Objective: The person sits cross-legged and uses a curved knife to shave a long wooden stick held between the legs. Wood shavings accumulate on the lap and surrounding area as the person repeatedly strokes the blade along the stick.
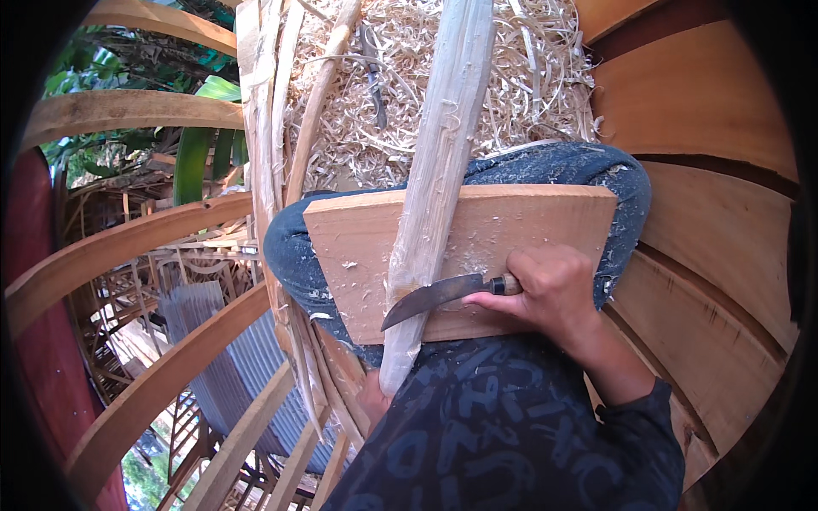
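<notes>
My right hand is closed round the short handle of a knife with a broad, dark, curved blade. The blade lies across a long pale wooden pole, close to its near end. That pole slants over a flat wooden board resting on my lap. Low on the left, my left hand grips the pole's near end, partly hidden behind it and my dark shirt. Small shavings are scattered on the board.
Curly wood shavings cover the floor ahead, with a dark, narrow sheath-like object among them. Long split sticks lie along my left. Beyond them are slatted wooden rails. Wide planks form a wall on the right.
</notes>
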The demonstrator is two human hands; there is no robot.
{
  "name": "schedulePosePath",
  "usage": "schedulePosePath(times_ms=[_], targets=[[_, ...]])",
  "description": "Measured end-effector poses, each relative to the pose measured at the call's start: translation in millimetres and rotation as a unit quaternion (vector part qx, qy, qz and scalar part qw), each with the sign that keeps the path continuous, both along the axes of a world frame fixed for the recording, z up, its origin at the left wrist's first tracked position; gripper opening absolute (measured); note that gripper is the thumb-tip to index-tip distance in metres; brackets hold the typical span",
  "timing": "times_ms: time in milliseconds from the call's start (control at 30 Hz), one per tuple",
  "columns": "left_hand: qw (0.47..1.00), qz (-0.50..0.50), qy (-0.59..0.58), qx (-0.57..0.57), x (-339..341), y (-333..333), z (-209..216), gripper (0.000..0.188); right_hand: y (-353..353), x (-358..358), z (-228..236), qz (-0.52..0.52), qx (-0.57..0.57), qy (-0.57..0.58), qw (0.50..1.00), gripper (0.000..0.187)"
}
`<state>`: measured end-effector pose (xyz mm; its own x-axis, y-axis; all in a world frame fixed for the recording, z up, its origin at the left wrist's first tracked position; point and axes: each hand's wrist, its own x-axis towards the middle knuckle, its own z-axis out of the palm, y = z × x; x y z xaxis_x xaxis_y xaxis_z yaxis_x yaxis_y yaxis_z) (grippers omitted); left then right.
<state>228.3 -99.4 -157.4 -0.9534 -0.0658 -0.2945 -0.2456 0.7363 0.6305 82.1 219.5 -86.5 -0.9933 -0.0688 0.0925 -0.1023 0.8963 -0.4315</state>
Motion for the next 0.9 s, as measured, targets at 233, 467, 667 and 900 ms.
schedulePosePath(times_ms=[233, 467, 667, 900], targets=[[1.0, -0.002, -0.023, -0.015, -7, 3, 2, 0.043, 59, -39, 12, -0.27, 0.016, 0.041, 0.962, 0.056], [1.0, -0.006, -0.027, -0.006, -12, 3, 1, 0.043, 28, -21, 29, -0.056, 0.003, 0.027, 0.998, 0.055], [0.999, -0.012, -0.03, -0.008, -12, -1, 3, 0.043, 4, -10, 8, -0.021, 0.002, -0.008, 1.0, 0.057], [1.0, -0.006, -0.023, -0.01, -13, -2, 3, 0.043, 39, -46, 14, -0.103, 0.082, 0.111, 0.985, 0.059]])
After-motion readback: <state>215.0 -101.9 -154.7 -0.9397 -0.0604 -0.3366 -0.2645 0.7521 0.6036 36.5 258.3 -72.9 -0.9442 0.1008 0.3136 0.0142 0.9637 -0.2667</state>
